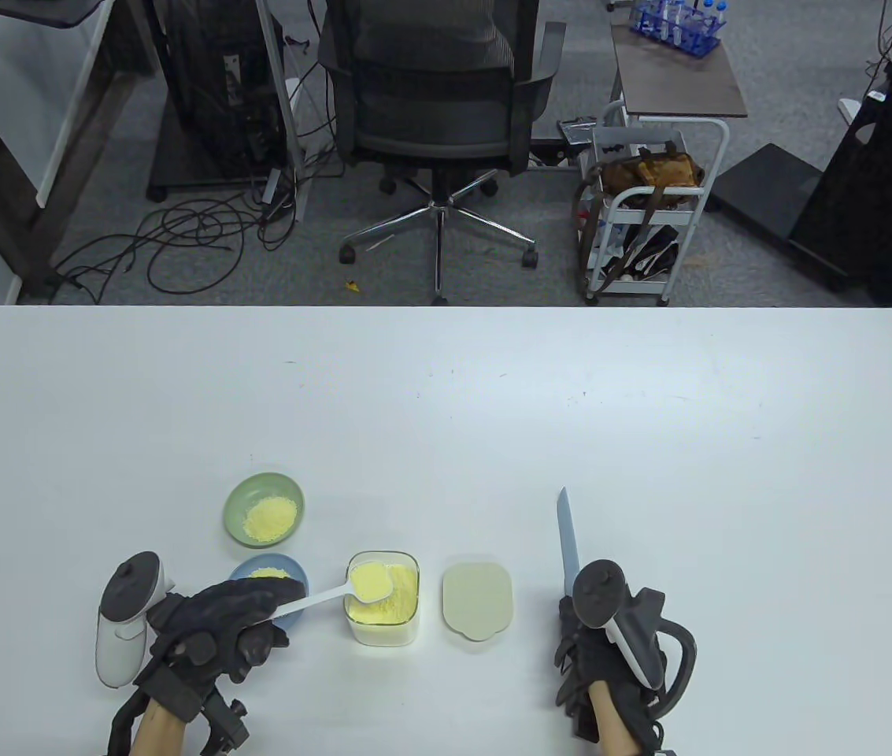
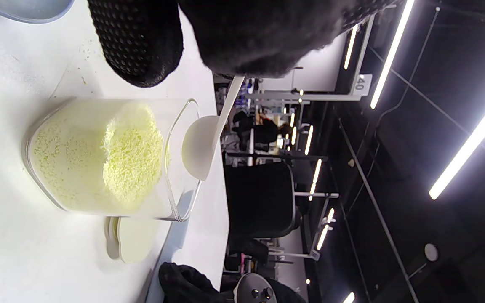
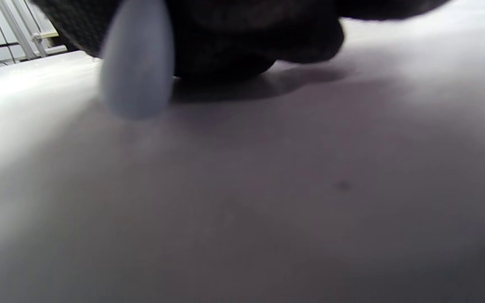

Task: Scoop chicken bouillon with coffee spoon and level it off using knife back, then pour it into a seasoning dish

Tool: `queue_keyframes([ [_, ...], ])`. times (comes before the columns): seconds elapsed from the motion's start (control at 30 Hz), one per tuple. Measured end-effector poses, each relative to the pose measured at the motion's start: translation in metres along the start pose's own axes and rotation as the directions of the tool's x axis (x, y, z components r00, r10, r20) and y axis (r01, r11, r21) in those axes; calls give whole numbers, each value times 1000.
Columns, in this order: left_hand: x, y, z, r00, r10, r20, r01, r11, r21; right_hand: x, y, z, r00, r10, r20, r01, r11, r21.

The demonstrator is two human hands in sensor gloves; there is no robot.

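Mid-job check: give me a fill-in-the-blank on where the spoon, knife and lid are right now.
1. The left hand holds the coffee spoon, whose bowl is heaped with bouillon over the clear ____.
2. The knife is held by the ____ hand, blade pointing away from the person.
3. The container's lid lies flat on the table between the container and the ____.
4. The dish farther from the person is ____ in colour.

Missing words: container; right; knife; green
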State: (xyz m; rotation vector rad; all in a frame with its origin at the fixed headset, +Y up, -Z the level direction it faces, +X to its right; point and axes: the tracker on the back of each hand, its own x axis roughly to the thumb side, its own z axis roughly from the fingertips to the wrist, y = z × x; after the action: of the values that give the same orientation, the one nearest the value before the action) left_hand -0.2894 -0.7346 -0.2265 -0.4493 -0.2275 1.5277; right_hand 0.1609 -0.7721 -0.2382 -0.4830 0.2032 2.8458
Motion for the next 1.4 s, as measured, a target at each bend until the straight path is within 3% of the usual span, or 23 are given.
queue_keyframes([
  [0.23, 0, 0, 0, 1000, 5, 8, -5, 1000, -4, -10, -4, -1, 995, 49, -89, -50, 999, -9],
  [0.4, 1, 0, 1, 1000, 8, 15, -8, 1000, -7, -14, -6, 3, 994, 54, -92, -61, 996, -70],
  [0.5, 2, 2, 1, 1000, 14, 22, -14, 1000, -6, -14, -13, 13, 995, 70, -69, -81, 983, -167],
  [0.6, 3, 4, 3, 999, 24, 33, -24, 1000, 4, -10, -22, 28, 1000, 12, 11, -7, 948, -317],
  [0.7, 4, 7, 5, 998, 33, 44, -34, 999, 16, 0, -24, 40, 993, -22, 113, 64, 922, -383],
  [0.8, 4, 11, 7, 997, 47, 56, -49, 998, 26, 12, -16, 45, 985, -4, 172, 69, 926, -371],
  [0.97, 5, 17, 8, 995, 66, 69, -69, 996, 49, 19, -2, 43, 977, -56, 206, 110, 960, -259],
  [1.23, -3, 32, 6, 986, 152, 66, -157, 985, 71, 5, -3, 41, 960, -175, 221, 232, 935, -268],
  [1.4, 1, 53, 20, 996, 84, 37, -89, 983, 159, -3, -5, 40, 954, -197, 228, 259, 922, -287],
])
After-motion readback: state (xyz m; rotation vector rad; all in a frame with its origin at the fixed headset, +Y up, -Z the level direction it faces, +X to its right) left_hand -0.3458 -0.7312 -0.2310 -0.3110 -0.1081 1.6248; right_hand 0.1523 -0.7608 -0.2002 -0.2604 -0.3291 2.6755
